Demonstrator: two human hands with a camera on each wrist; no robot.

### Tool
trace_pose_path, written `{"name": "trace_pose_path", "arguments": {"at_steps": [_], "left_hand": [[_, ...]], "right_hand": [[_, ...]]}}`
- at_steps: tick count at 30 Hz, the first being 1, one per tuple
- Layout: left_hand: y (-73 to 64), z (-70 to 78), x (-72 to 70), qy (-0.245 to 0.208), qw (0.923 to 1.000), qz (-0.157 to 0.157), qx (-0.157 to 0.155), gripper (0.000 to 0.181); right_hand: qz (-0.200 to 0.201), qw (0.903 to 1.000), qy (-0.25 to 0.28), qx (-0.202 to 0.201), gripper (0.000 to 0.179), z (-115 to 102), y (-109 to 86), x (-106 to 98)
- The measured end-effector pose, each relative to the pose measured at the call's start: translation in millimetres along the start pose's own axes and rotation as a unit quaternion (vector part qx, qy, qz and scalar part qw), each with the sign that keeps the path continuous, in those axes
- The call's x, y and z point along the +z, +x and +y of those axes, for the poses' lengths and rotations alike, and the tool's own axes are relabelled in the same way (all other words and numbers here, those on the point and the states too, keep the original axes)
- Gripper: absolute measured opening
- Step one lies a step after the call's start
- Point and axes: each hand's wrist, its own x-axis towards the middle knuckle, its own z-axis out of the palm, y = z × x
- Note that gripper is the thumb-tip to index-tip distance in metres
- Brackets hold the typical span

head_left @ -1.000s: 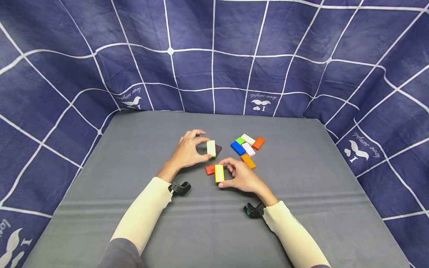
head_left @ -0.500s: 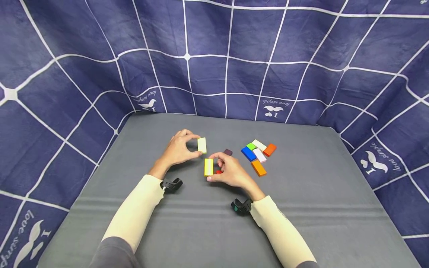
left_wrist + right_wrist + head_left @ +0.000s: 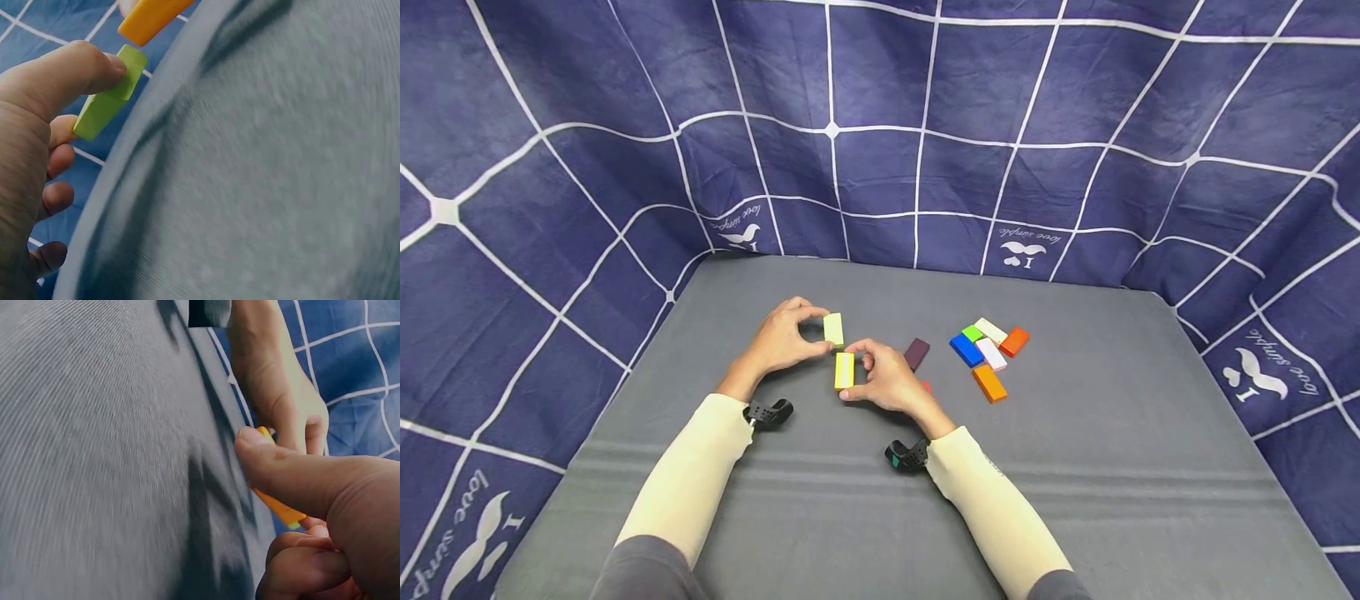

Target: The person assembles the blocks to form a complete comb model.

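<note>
My left hand (image 3: 781,337) pinches a pale yellow-green block (image 3: 833,329) by its two ends between thumb and index finger. In the left wrist view this block (image 3: 95,117) looks lime, and the thumb covers part of it. Just nearer to me, my right hand (image 3: 889,382) grips a yellow block (image 3: 845,372) the same way; its side shows orange in the right wrist view (image 3: 279,507). Both blocks are held upright, close together with a small gap between them. Whether they touch the table cannot be made out.
Right of my right hand lie a dark purple block (image 3: 917,353) and a red block (image 3: 927,387), partly hidden by that hand. Farther right is a cluster: blue (image 3: 966,350), green, white, pink, orange-red (image 3: 1015,342) and orange (image 3: 990,384) blocks. A checked blue cloth (image 3: 880,167) hangs behind the grey table (image 3: 1075,467).
Both hands have moved left with their blocks, away from the purple and red ones. The purple block is now uncovered. The head view has turned a little, shifting the cluster rightward.
</note>
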Motion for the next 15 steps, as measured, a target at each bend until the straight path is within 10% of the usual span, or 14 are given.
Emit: {"name": "trace_pose_path", "arguments": {"at_steps": [15], "left_hand": [[-3.1, -26.9, 9.0, -0.002, 0.9992, -0.013, -0.039, 0.054]], "right_hand": [[0.021, 0.9985, 0.037, 0.034, 0.064, -3.3, 15.8, 33.3]]}}
